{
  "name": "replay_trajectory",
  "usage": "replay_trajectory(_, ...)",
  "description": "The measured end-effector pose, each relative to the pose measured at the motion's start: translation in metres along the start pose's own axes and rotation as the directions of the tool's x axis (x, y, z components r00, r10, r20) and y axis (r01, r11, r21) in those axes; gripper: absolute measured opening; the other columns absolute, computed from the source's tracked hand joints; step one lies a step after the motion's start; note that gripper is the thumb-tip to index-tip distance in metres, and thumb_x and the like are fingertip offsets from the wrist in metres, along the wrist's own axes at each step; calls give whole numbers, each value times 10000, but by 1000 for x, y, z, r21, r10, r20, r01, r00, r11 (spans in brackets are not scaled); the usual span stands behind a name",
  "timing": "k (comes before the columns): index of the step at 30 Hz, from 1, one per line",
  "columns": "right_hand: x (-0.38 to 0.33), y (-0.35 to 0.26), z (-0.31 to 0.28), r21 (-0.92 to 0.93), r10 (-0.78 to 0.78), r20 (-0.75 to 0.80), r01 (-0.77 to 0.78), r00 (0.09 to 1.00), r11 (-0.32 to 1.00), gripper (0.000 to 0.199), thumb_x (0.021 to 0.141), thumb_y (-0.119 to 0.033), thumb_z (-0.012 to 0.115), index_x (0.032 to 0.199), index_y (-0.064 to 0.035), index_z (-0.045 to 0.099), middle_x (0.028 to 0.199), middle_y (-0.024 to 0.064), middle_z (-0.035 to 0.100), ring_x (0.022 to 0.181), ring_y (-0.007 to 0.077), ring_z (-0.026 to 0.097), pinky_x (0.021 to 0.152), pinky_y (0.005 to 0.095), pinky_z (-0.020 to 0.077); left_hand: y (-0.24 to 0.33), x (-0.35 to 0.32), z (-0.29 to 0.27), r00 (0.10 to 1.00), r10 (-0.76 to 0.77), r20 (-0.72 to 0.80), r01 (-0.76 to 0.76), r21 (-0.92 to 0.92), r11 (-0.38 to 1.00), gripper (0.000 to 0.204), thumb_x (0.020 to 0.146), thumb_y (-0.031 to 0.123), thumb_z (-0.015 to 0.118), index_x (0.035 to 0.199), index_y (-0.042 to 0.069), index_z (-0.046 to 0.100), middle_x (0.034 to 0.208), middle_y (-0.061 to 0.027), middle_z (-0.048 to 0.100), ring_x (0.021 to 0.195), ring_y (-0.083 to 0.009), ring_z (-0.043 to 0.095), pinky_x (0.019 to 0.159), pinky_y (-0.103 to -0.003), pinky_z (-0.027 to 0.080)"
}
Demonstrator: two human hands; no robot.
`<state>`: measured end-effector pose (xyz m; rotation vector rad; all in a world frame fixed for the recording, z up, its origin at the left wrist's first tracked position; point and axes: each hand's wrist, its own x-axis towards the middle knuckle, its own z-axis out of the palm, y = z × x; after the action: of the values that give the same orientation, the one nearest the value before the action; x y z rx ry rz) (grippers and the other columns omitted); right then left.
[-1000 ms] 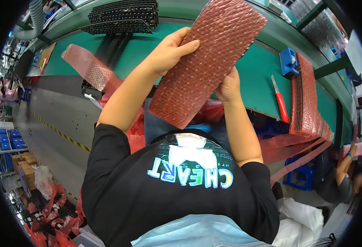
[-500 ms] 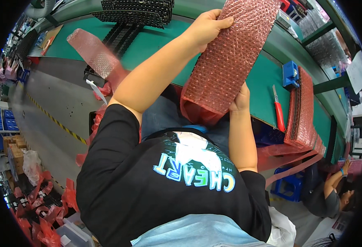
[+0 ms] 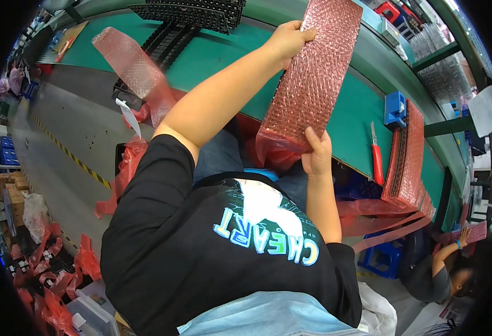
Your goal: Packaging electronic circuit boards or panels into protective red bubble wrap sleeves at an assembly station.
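Note:
A long flat package in red bubble wrap [image 3: 320, 67] is held up tilted over the green table, its far end raised. My left hand [image 3: 290, 42] is closed around its left edge near the far end, thumb on the front face. At the near right corner my right hand [image 3: 317, 152] grips the wrap, with its thumb on the front and its other fingers partly hidden. Loose red wrap [image 3: 282, 151] hangs from the near end above my lap. What is inside the wrap is hidden, apart from a dark strip along the left edge.
A red-handled knife [image 3: 377, 162] lies right of my right hand, by a blue block-shaped tool [image 3: 394, 109] and several wrapped packages [image 3: 408, 157]. A loose bubble wrap strip [image 3: 125, 56] and black slotted racks [image 3: 184, 17] are at left. Another person [image 3: 439, 274] works at far right.
The package has turned more upright and shows a narrower face. My right hand has shifted from its right side to the near corner, bringing the thumb onto the front. My left hand keeps its hold.

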<state>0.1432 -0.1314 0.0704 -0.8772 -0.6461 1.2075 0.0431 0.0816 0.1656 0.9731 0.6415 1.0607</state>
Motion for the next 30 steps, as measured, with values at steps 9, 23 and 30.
replay_trajectory(9, -26, 22, -20, 163, 237, -36, -228, 971, 960, 253, 953, -69, 625, 1184, 26, 584, 1060, 124, 686, 841, 162, 677, 761, 234, 544, -31, 20, -11, 985, -108, -133, 116, 57, 992, 242, 969, 101, 571, 1156, -53, 564, 987, -186, 674, 796, -239, 685, 684, -371, 586)
replay_trajectory(23, -42, 22, -43, 41, 327, -87, -324, 941, 945, 189, 968, -104, 619, 1101, 31, 614, 982, 103, 690, 774, 116, 646, 704, 215, 522, -105, 51, -40, 927, -236, -293, 282, 123, 952, 302, 895, 61, 614, 1168, -50, 551, 1077, -211, 647, 902, -313, 658, 747, -405, 555)
replay_trajectory(30, -41, 25, -44, 81, 373, -179, -364, 911, 928, 150, 968, -116, 631, 1019, 23, 651, 908, 80, 692, 724, 92, 623, 658, 192, 502, -112, 39, -25, 881, 52, -470, 167, 412, 896, 406, 878, 127, 642, 1224, -46, 521, 1094, -224, 650, 1008, -391, 632, 854, -425, 527)
